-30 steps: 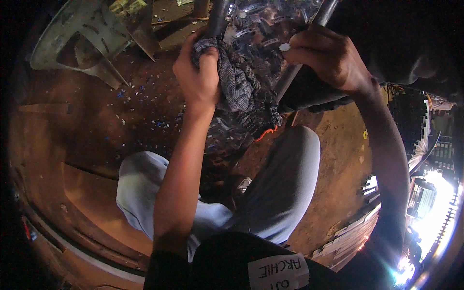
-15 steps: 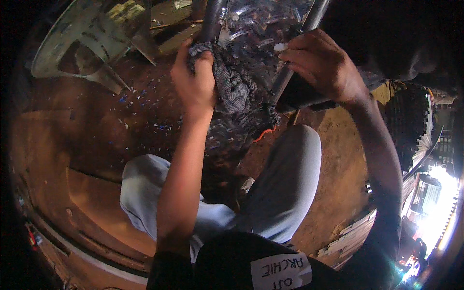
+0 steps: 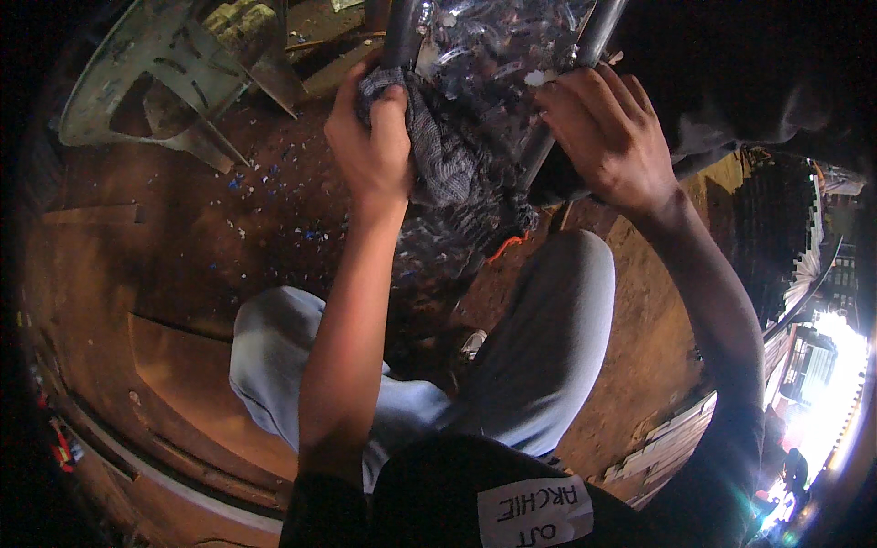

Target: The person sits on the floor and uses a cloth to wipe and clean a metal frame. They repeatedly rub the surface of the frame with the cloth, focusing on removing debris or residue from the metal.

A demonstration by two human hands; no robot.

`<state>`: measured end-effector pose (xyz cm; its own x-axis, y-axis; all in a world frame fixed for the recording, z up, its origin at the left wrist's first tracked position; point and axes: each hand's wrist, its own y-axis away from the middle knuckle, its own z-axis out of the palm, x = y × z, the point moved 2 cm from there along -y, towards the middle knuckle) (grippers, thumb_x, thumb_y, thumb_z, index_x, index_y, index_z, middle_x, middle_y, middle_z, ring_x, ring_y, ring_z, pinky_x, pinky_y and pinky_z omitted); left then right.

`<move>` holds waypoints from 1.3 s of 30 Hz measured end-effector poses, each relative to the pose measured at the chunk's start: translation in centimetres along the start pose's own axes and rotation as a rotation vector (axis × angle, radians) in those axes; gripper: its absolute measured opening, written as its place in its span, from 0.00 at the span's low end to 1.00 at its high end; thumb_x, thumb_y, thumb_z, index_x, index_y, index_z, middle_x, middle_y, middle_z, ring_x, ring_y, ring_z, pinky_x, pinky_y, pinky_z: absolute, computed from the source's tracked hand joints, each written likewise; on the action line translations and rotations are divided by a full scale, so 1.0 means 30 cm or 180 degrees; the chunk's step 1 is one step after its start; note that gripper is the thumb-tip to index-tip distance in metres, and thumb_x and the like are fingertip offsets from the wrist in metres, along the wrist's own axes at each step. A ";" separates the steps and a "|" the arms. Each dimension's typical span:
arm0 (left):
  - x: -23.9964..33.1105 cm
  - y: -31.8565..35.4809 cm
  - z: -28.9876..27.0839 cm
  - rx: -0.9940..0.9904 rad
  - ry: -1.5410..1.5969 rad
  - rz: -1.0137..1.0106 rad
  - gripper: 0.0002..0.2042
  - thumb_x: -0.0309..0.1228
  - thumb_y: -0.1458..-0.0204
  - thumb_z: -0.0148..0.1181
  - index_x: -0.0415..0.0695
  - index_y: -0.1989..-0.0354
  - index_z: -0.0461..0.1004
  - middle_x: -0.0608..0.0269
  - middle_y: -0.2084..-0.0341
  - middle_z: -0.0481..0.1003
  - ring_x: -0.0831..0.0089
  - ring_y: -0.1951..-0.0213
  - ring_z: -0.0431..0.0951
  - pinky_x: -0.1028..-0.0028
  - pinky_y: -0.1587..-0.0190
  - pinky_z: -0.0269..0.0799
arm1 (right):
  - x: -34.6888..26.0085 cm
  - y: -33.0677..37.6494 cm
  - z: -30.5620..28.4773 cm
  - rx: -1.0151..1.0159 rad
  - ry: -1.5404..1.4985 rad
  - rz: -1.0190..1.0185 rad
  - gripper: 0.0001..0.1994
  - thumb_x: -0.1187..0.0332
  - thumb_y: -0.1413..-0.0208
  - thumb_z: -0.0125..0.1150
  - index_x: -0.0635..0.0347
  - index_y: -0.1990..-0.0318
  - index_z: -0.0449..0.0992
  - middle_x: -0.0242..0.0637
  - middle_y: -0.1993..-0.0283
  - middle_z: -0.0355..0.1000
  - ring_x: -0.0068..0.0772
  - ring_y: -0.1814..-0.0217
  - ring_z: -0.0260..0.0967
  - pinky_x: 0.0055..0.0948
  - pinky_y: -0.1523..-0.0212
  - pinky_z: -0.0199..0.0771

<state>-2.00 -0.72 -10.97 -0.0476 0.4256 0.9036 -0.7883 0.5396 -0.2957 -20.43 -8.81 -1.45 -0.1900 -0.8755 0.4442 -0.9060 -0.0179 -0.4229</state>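
Note:
My left hand (image 3: pixel 370 137) is closed round a grey checked cloth (image 3: pixel 443 164), its thumb on top, against the lower end of the left dark metal tube (image 3: pixel 402 36). The rest of the cloth hangs down between the tubes. Across from it, my right hand (image 3: pixel 607 137) is curled over the right metal tube (image 3: pixel 598 35), knuckles up, and its fingertips are partly hidden. A small white tuft (image 3: pixel 537 79) shows beside the thumb; whether I pinch it, I cannot tell. Between the tubes lies a mass of shiny, clear and dark plastic-like scraps (image 3: pixel 493 46).
A worn plastic chair (image 3: pixel 151 110) lies tipped at the upper left. Small white and blue bits (image 3: pixel 265 178) are scattered on the brown floor. An orange strip (image 3: pixel 505 247) shows below the scraps, near my right knee (image 3: pixel 580 265). Dark fabric (image 3: pixel 731 100) covers the upper right.
My right hand has turned from pinching the white tuft to lying knuckles-up over the right tube. The left hand keeps its hold on the cloth, almost unmoved.

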 end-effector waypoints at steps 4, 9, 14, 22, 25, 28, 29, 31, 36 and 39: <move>0.008 0.000 0.006 -0.0007 0.0130 -0.0016 0.18 0.27 0.55 0.51 0.28 0.57 0.71 0.62 0.72 0.74 0.78 0.70 0.70 0.77 0.65 0.67 | -0.029 -0.008 0.001 -0.0019 0.0266 0.0303 0.13 0.66 0.59 0.61 0.54 0.63 0.74 0.31 0.63 0.64 0.29 0.60 0.67 0.34 0.65 0.67; 0.011 -0.001 0.001 -0.0048 -0.0063 -0.0073 0.19 0.28 0.55 0.53 0.27 0.55 0.70 0.62 0.74 0.73 0.78 0.71 0.70 0.77 0.66 0.67 | -0.043 -0.016 0.004 -0.0145 0.0182 0.0566 0.12 0.67 0.58 0.60 0.54 0.63 0.72 0.32 0.62 0.63 0.31 0.59 0.66 0.37 0.65 0.67; -0.002 -0.007 0.001 0.0049 -0.0139 -0.0067 0.20 0.28 0.55 0.53 0.25 0.55 0.69 0.61 0.74 0.74 0.77 0.72 0.70 0.76 0.67 0.67 | -0.059 0.011 -0.008 -0.0436 -0.0111 0.0695 0.13 0.68 0.55 0.57 0.54 0.58 0.72 0.33 0.57 0.65 0.35 0.55 0.67 0.39 0.61 0.68; -0.018 -0.004 0.001 0.0037 -0.0011 0.0059 0.20 0.28 0.56 0.53 0.25 0.56 0.70 0.60 0.75 0.74 0.76 0.72 0.70 0.75 0.67 0.68 | -0.039 0.032 -0.006 0.0485 -0.1141 0.1191 0.13 0.77 0.57 0.66 0.58 0.61 0.77 0.37 0.60 0.70 0.39 0.61 0.69 0.32 0.62 0.73; -0.018 -0.007 0.000 0.0056 -0.0126 0.0053 0.19 0.28 0.56 0.53 0.26 0.57 0.70 0.60 0.75 0.74 0.76 0.72 0.70 0.75 0.67 0.68 | -0.059 0.028 0.009 0.0546 -0.1094 0.1172 0.14 0.77 0.58 0.68 0.58 0.60 0.78 0.36 0.62 0.70 0.37 0.62 0.71 0.31 0.63 0.74; -0.014 -0.011 0.002 0.0045 -0.0186 0.0066 0.18 0.28 0.55 0.52 0.27 0.57 0.71 0.61 0.74 0.74 0.76 0.71 0.70 0.75 0.66 0.68 | -0.067 0.031 0.014 0.0603 -0.0979 0.1110 0.15 0.78 0.61 0.69 0.58 0.61 0.79 0.35 0.64 0.70 0.35 0.63 0.71 0.29 0.64 0.74; -0.012 -0.008 0.001 0.0015 -0.0070 -0.0001 0.18 0.28 0.55 0.52 0.28 0.57 0.71 0.61 0.74 0.74 0.76 0.71 0.70 0.75 0.66 0.68 | -0.069 0.033 0.016 0.0633 -0.0925 0.1064 0.16 0.79 0.62 0.69 0.58 0.61 0.80 0.35 0.65 0.70 0.34 0.64 0.70 0.29 0.65 0.74; -0.007 -0.003 0.002 -0.0011 0.0080 -0.0041 0.18 0.28 0.55 0.52 0.28 0.57 0.72 0.61 0.74 0.74 0.77 0.70 0.70 0.75 0.65 0.67 | -0.070 0.038 0.024 0.0733 -0.0880 0.0946 0.16 0.80 0.63 0.69 0.59 0.62 0.80 0.36 0.65 0.69 0.34 0.64 0.69 0.29 0.65 0.73; 0.001 0.002 0.005 -0.0030 0.0051 -0.0024 0.17 0.28 0.55 0.52 0.29 0.58 0.72 0.62 0.72 0.74 0.77 0.69 0.70 0.76 0.64 0.67 | -0.060 0.062 0.047 0.0820 -0.0742 0.0641 0.17 0.80 0.66 0.67 0.62 0.62 0.79 0.37 0.64 0.69 0.36 0.63 0.69 0.30 0.65 0.73; 0.002 0.001 0.004 0.0007 0.0063 -0.0037 0.17 0.28 0.55 0.52 0.28 0.58 0.72 0.63 0.72 0.74 0.77 0.69 0.70 0.76 0.64 0.67 | -0.052 0.071 0.059 0.0822 -0.0636 0.0448 0.19 0.76 0.67 0.61 0.63 0.60 0.78 0.39 0.61 0.70 0.39 0.61 0.70 0.32 0.64 0.74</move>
<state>-2.11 -0.75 -10.89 -0.0263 0.4335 0.9007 -0.7901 0.5430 -0.2844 -21.38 -8.34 -4.45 -0.2053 -0.9548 0.2148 -0.7458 0.0106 -0.6660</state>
